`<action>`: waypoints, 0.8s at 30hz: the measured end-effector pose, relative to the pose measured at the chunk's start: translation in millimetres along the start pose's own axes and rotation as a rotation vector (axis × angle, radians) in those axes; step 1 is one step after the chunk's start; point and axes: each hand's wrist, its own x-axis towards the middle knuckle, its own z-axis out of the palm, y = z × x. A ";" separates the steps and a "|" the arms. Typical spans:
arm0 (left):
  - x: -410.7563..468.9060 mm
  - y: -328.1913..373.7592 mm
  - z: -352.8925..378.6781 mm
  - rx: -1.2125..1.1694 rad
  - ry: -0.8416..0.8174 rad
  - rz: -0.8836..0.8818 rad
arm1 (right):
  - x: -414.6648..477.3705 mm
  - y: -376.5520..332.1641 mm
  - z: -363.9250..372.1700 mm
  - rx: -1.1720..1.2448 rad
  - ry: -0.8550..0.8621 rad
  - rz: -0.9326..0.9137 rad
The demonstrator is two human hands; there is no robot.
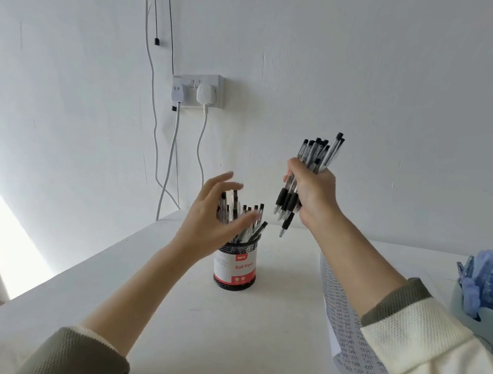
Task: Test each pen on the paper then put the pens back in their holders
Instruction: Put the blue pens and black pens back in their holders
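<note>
A black mesh pen holder (235, 266) with a white and red "Ball Pens" label stands mid-table, several clear pens with black caps (250, 226) leaning inside it. My left hand (211, 216) hovers at those pens with fingers spread and relaxed, gripping nothing that I can see. My right hand (311, 195) is raised to the holder's right and grips a bundle of several black-grip pens (311, 162), tips down. A sheet of paper (337, 307) covered in small written marks lies on the table under my right forearm.
A light blue holder (484, 317) with blue pens (484, 276) stands at the right edge. The white table (189, 314) meets a white wall with a socket (198, 91), two plugs and hanging cables. The table's left edge drops to the floor.
</note>
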 end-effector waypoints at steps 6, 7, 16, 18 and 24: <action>-12.4 8.2 44.0 0.166 0.122 -0.071 | 7.3 4.7 -12.8 0.050 0.082 0.004; -6.3 9.2 45.1 0.207 0.112 -0.083 | 7.8 5.3 -14.0 0.057 0.087 0.009; 42.1 -3.9 23.8 -0.085 -0.043 -0.474 | 10.2 1.5 -19.0 0.113 0.064 0.024; 41.4 -11.9 18.1 -0.214 -0.059 -0.504 | 7.7 3.1 -12.0 0.149 0.036 0.018; 32.1 -15.4 12.5 -0.385 -0.076 -0.472 | -9.9 20.3 38.2 0.152 -0.004 -0.085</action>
